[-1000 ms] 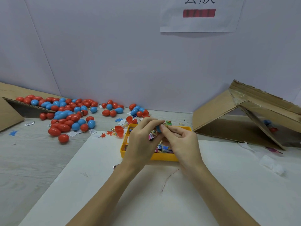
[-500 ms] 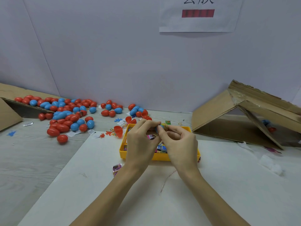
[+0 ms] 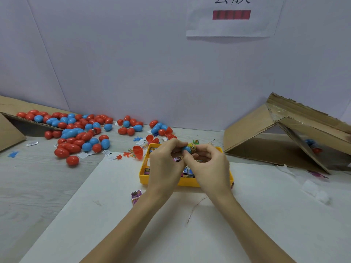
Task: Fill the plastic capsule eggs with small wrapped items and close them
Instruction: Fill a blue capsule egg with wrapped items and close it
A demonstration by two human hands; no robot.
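Note:
Both hands meet above the yellow tray [image 3: 187, 182] of small wrapped items. My left hand [image 3: 164, 164] pinches a blue capsule egg half [image 3: 186, 149] with its fingertips. My right hand [image 3: 208, 166] pinches a yellow wrapped item [image 3: 193, 148] that pokes out of that blue half. Whether the item is fully seated in the half is hidden by the fingers. Open red egg halves [image 3: 138, 151] lie just left of the tray. One wrapped item [image 3: 136, 195] lies on the white sheet in front of the tray.
A heap of closed red and blue eggs [image 3: 76, 132] spreads across the far left, spilling from a cardboard box [image 3: 11, 130]. A tipped cardboard box [image 3: 284, 137] sits far right. Small toy figures [image 3: 126, 154] and paper scraps lie near the tray. White sheet [image 3: 247, 215] covers the near table.
The hands have shifted slightly right and the blue egg half with the yellow item now shows between the fingertips, where before it was mostly covered.

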